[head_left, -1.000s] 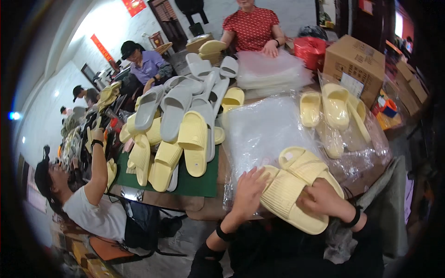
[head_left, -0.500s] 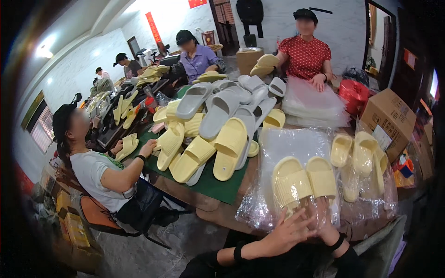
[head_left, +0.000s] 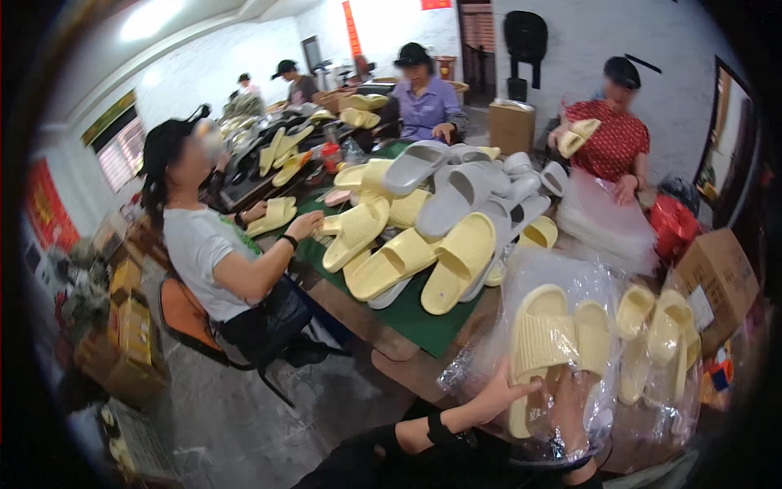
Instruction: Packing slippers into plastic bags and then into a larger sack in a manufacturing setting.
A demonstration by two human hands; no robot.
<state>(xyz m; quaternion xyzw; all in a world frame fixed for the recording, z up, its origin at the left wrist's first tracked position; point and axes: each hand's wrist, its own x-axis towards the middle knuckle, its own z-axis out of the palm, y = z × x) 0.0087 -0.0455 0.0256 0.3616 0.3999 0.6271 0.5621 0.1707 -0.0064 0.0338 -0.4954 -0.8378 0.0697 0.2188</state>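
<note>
Both hands, left hand [head_left: 509, 389] and right hand [head_left: 570, 407], grasp a yellow slipper pair [head_left: 558, 342] inside a clear bag [head_left: 562, 281] at the near counter [head_left: 415, 363] edge. Bagged pairs [head_left: 660, 342] lie beside; many loose slippers [head_left: 432, 244] are not yet bagged.

We see a long wooden table [head_left: 383, 330] carrying everything — a green mat [head_left: 415, 318] covers its middle, and on that mat lies a loose heap of yellow slippers [head_left: 423, 261] mixed with grey slippers [head_left: 456, 191]. Nearer our edge, clear plastic bags [head_left: 562, 277] are spread on the wood, with a yellow slipper pair [head_left: 558, 338] on them — further bagged yellow slippers [head_left: 660, 338] lie just beside.
</note>
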